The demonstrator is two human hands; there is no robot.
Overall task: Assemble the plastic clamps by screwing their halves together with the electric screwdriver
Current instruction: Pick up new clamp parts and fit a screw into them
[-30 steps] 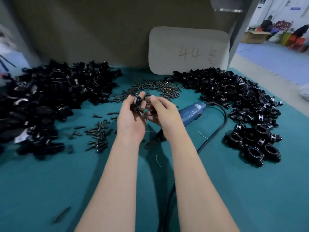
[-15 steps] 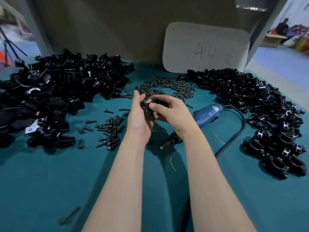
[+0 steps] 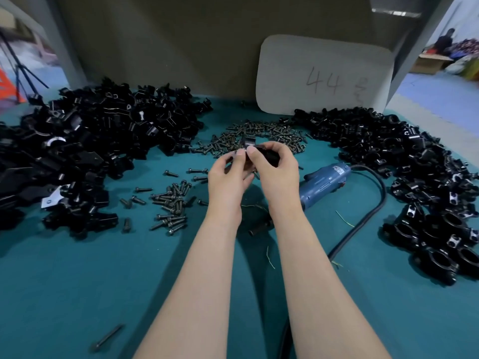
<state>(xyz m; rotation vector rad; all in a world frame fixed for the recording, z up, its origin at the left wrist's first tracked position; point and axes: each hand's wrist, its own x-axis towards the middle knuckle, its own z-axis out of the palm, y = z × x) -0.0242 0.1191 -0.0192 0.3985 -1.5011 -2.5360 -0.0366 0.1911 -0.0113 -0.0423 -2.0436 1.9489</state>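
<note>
Everything lies loose on the teal table [image 3: 77,281]. The left heap of clamp halves [image 3: 90,141], all black plastic, spreads out to the frame's edge. The right heap of clamp halves [image 3: 375,141] curves along the far side. At its near end sit the assembled clamps [image 3: 445,242], closed rings with round bores. At the back, between the two heaps, is a screw pile [image 3: 259,137] of dark screws. A smaller screw cluster [image 3: 171,203] lies nearer, left of the left forearm. One long screw [image 3: 106,338] lies alone near the bottom-left corner. A pale card [image 3: 324,76] marked "44" leans on the back wall.

The electric screwdriver [image 3: 324,180] lies flat on the table just right of the right wrist, ungripped. Its blue body is angled, and its black nose [image 3: 259,228] shows between the forearms. Its black cord [image 3: 373,203] loops out to the right and back toward the near edge.

Both forearms reach forward from the bottom edge, and the hands meet above the table in front of the screw pile. The clamp [image 3: 267,156] is held in the air between them. The right hand [image 3: 278,177] curls its fingers round the black body, thumb on top. The left hand [image 3: 228,182], palm turned toward the right one, pinches the clamp's left end between thumb and fingertips. The two thumb tips almost touch, and a black part juts up just above them. Whether a screw sits in the clamp cannot be told.
</note>
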